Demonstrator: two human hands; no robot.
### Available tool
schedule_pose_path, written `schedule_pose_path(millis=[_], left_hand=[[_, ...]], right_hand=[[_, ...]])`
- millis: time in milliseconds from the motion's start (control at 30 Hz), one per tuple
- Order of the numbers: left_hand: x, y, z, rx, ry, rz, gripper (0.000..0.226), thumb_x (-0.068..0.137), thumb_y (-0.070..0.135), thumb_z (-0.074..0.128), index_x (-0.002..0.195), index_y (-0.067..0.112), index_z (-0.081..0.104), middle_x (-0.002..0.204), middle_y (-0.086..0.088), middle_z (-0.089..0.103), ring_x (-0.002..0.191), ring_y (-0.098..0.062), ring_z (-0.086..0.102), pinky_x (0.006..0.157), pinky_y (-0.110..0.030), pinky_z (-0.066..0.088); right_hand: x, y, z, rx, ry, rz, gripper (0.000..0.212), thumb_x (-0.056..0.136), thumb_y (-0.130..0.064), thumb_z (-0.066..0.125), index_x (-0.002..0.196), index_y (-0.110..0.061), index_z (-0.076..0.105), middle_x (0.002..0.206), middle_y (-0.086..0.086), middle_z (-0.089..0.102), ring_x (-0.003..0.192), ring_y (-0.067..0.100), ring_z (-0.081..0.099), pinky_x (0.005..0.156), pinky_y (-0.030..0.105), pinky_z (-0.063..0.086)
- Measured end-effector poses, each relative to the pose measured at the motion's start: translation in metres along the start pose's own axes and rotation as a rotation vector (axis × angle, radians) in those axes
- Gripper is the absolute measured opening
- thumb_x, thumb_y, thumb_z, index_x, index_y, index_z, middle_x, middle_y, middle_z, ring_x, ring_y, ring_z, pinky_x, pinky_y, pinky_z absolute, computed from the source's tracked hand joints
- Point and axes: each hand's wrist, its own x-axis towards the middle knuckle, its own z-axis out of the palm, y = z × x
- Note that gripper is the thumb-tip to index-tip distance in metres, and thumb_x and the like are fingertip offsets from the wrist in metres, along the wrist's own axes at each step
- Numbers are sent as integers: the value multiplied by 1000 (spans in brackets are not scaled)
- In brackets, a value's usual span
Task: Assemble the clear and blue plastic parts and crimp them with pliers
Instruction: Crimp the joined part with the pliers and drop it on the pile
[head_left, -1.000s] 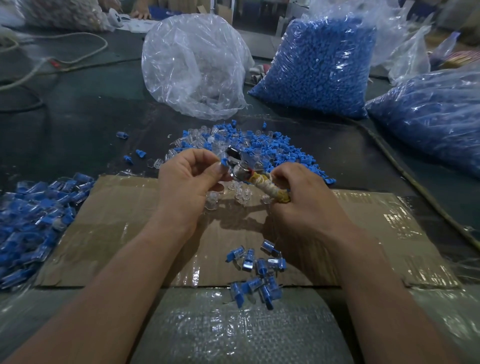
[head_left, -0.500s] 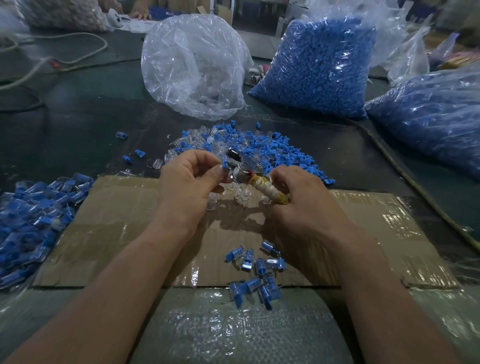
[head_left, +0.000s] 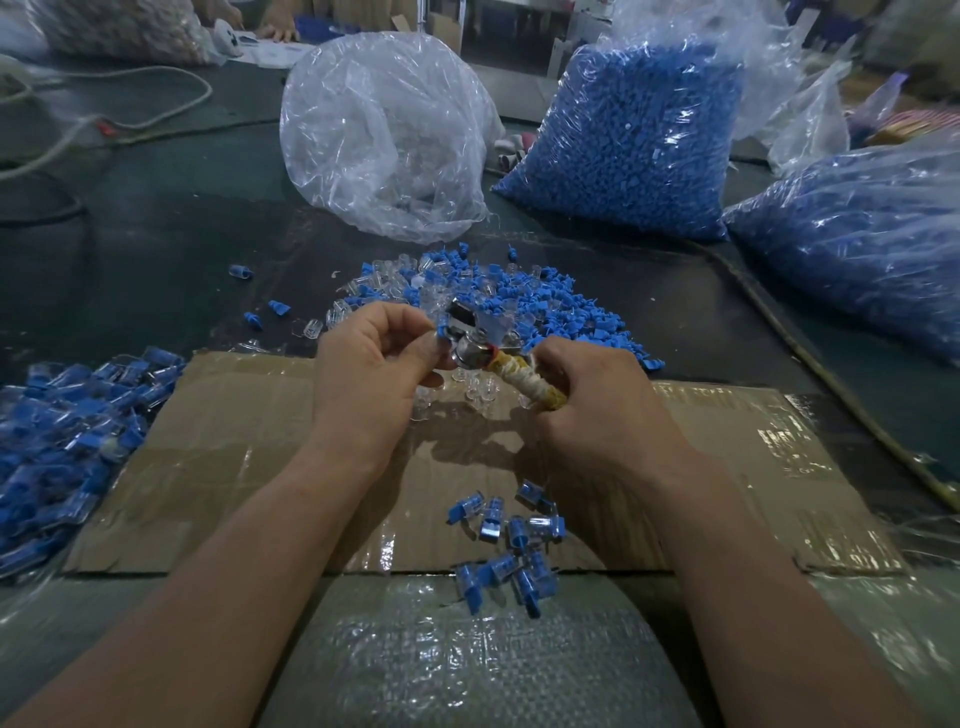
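The work surface is a dark table in a cluttered workshop. A taped cardboard sheet lies at the centre, with clear film over a woven sack at 6 o'clock.

At 12 o'clock sits one clear bag. Two bags of blue parts stand at 1 o'clock and 2 o'clock. A loose pile of clear and blue parts spreads just beyond the hands. Three stray blue parts lie at 10 o'clock. A heap of joined pieces fills 9 o'clock, and roughly a dozen more lie at 6 o'clock on the cardboard's near edge.

The left hand pinches one blue-and-clear part between thumb and fingertips, holding it against the metal head of the pliers. The right hand is curled around the cord-wrapped handle. Whether the jaws are clamped on the part cannot be told.
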Motion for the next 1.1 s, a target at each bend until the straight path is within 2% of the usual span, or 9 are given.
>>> schedule_pose_path(millis=[167,267,367,533,667,767,900,1000,1100], left_hand=[[-2,3,-1,6,0,14,20,83,-3,61,75,16,58,68,3,62,55,1,60,54,-10,47],[-2,4,-1,4,3,9,19,83,-3,61,76,14,58,67,2,62,55,1,61,53,-9,47],[-1,3,-1,-2,3,-22,16,83,-1,61,77,14,59,67,3,64,57,-1,63,53,-10,47],[0,5,-6,-88,29,-103,14,81,2,63,77,16,60,61,7,67,55,-5,64,48,-13,47],[-6,12,-4,-77,-251,-154,6,67,14,68,72,16,66,60,6,66,48,-3,57,46,-11,45],[-10,15,-3,-55,-484,-175,7,58,21,68,64,18,71,61,4,67,47,-4,55,48,-13,47],[-14,15,-4,-5,-784,-213,15,57,23,73,71,17,71,63,-1,68,50,-12,55,45,-17,45],[-15,13,-3,23,-860,-189,14,56,20,75,69,15,71,67,-1,70,61,-13,63,58,-19,52],[-17,11,-2,4,-912,-196,11,57,17,75,67,14,72,66,-2,70,61,-9,64,58,-15,51]], right_hand=[[1,1,2,-34,34,-17,17,74,-12,65,80,-22,52,67,-16,45,65,2,43,55,17,32],[1,3,3,-39,46,-36,20,75,-14,65,80,-24,49,67,-18,41,65,-1,39,56,15,28],[2,6,4,16,42,-22,17,76,-17,66,90,-21,56,77,-12,49,71,3,44,61,13,32],[3,16,-1,125,196,128,26,70,-10,62,95,-21,61,83,-9,56,74,7,50,59,17,37],[7,35,-10,59,190,285,41,68,-28,76,105,-19,61,90,-4,56,82,15,52,66,26,35],[9,49,-10,-27,148,386,55,66,-43,78,109,-16,58,95,-2,54,85,16,49,71,27,34],[11,62,-11,-91,102,481,60,62,-51,78,106,-15,57,100,2,58,85,17,48,70,29,35],[11,66,-12,-109,58,519,67,61,-54,77,110,-14,56,105,5,59,86,18,47,70,29,35],[11,67,-11,-137,18,538,70,61,-55,77,112,-13,55,110,7,58,94,23,51,71,30,35]])
